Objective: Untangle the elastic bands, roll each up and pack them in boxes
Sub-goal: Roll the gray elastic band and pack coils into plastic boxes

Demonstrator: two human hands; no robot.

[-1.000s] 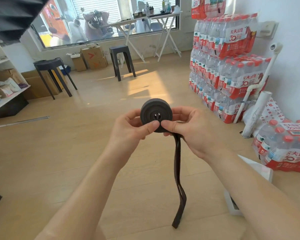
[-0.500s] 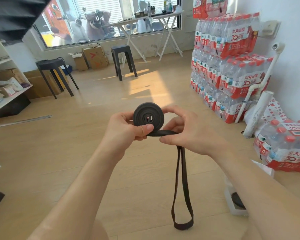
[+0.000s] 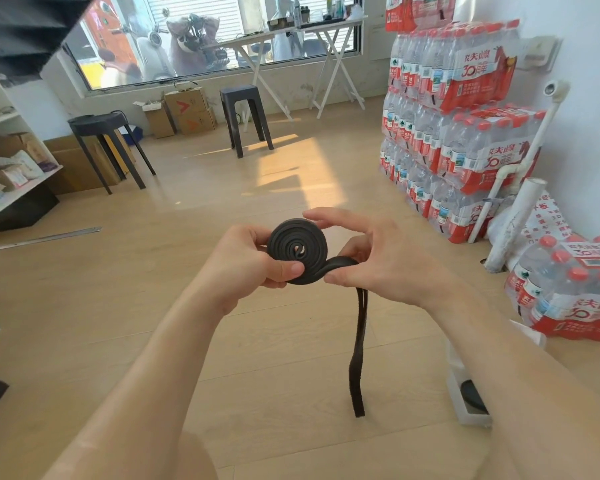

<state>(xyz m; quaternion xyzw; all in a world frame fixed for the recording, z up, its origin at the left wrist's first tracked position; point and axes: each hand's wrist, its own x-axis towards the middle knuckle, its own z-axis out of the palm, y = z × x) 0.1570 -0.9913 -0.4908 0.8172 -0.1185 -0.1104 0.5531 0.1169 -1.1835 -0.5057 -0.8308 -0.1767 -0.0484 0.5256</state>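
Observation:
A black elastic band [image 3: 297, 251] is wound into a flat spiral roll held up in front of me. My left hand [image 3: 246, 261] grips the roll from the left, thumb pressed on its lower face. My right hand [image 3: 374, 258] pinches the band where it leaves the roll, with its index finger touching the roll's top edge. The loose tail of the band [image 3: 359, 358] hangs down from my right hand above the floor. A white box [image 3: 465, 403] lies open on the floor at the lower right, partly behind my right forearm, with a dark rolled band inside.
Stacked packs of water bottles [image 3: 454, 126] line the right wall, with another pack [image 3: 568, 289] on the floor close by. White pipes [image 3: 516, 223] lean beside them. Two dark stools [image 3: 246, 116] and cardboard boxes [image 3: 187, 112] stand near the window; a shelf [image 3: 7, 161] is at left.
The roll has grown by about a turn and turned its spiral face toward me. The hanging tail is shorter, and my right hand has shifted its grip along the band.

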